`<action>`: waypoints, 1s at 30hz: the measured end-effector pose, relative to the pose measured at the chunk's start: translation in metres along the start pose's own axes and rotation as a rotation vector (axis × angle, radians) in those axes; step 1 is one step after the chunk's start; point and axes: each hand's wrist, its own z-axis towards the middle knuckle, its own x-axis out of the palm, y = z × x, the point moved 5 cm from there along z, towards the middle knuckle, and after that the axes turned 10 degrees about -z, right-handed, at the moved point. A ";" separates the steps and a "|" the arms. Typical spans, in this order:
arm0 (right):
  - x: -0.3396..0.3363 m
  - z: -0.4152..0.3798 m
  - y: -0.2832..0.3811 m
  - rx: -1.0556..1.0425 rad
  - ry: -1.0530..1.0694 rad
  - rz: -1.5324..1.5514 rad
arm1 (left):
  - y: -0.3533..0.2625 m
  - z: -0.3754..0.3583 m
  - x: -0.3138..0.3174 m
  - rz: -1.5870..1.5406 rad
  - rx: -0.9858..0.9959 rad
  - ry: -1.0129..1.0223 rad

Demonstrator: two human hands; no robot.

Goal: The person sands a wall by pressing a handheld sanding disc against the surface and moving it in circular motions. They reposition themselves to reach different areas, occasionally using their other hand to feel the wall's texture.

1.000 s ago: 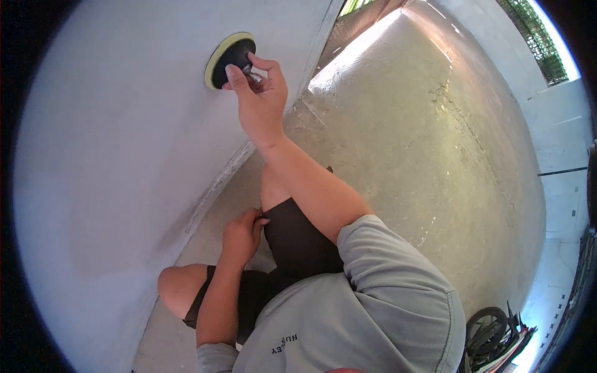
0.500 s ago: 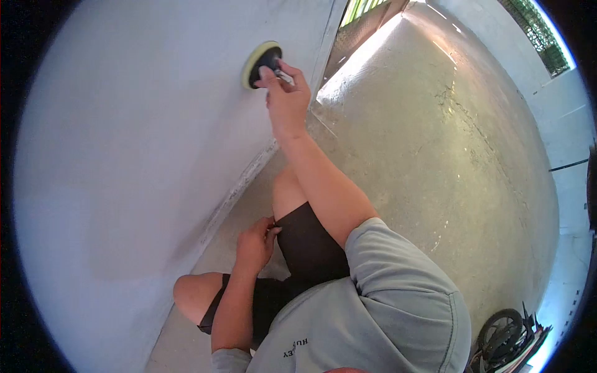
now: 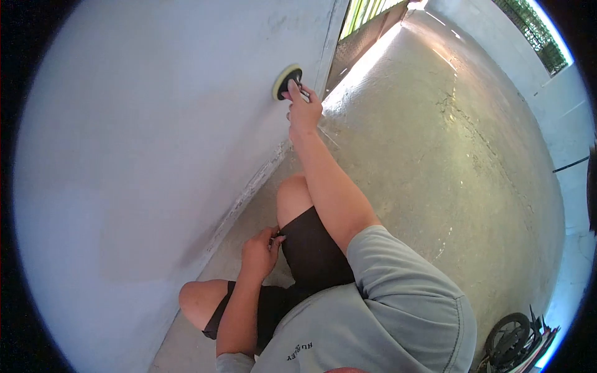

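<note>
My right hand [image 3: 305, 115] is closed around the metal stem at the back of a round sanding pad [image 3: 287, 82]. The pad has a black back and a pale yellow rim, and its face is turned to the white wall [image 3: 174, 137], apparently against it. That face is hidden. Lower down, my left hand [image 3: 260, 253] rests by my bent knee. Its curled fingers pinch the hem of my dark shorts [image 3: 314, 248].
A worn strip [image 3: 255, 183] runs along the foot of the wall, where it meets the concrete floor [image 3: 404, 161]. Beyond the wall's far edge is a slatted gate [image 3: 367, 15]. A wheel [image 3: 509, 339] with other items stands at the lower right.
My right hand and the sanding pad have moved right and down along the wall, toward its far edge. My left hand keeps its place at the shorts. The view has shifted slightly.
</note>
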 end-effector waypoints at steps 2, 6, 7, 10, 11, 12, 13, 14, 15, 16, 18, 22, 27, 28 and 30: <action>-0.006 0.000 -0.008 0.218 -0.047 -0.010 | 0.000 0.001 0.000 0.021 -0.021 0.014; 0.016 -0.031 0.020 -0.032 0.137 -0.024 | 0.000 0.003 0.002 0.015 0.016 0.028; 0.018 -0.034 0.023 -0.117 0.152 -0.066 | -0.002 0.003 0.002 0.008 0.029 0.030; 0.007 -0.016 0.016 -0.097 0.097 -0.099 | 0.004 0.002 0.002 -0.036 0.039 -0.001; -0.001 -0.004 0.008 -0.007 0.022 -0.100 | 0.001 0.002 -0.002 -0.027 0.041 -0.016; -0.003 0.001 0.004 -0.013 0.033 -0.087 | -0.002 0.001 -0.003 0.005 0.010 0.005; -0.003 -0.001 0.006 0.029 0.027 -0.080 | -0.003 0.001 -0.003 0.036 -0.021 0.029; -0.002 -0.004 0.005 0.071 0.019 -0.074 | -0.003 0.002 -0.004 0.043 -0.016 0.017; 0.002 -0.011 0.005 0.018 0.052 -0.076 | -0.001 0.002 -0.003 0.025 -0.025 0.026; 0.006 -0.022 0.011 0.017 0.053 -0.072 | 0.001 0.003 -0.001 0.006 -0.034 0.040; 0.021 -0.037 0.033 -0.320 0.185 -0.103 | 0.002 0.004 0.001 -0.006 -0.018 0.036; -0.002 0.005 0.007 -0.136 0.038 -0.160 | -0.003 0.002 -0.003 0.017 0.019 0.031; 0.002 -0.021 0.019 -0.082 0.024 -0.299 | 0.000 0.001 -0.001 -0.006 0.014 0.024; 0.011 -0.033 0.030 -0.217 0.094 -0.314 | 0.001 0.002 0.000 -0.028 -0.024 0.032; 0.014 -0.034 0.036 -0.348 0.162 -0.332 | -0.004 0.002 -0.001 0.002 0.014 0.039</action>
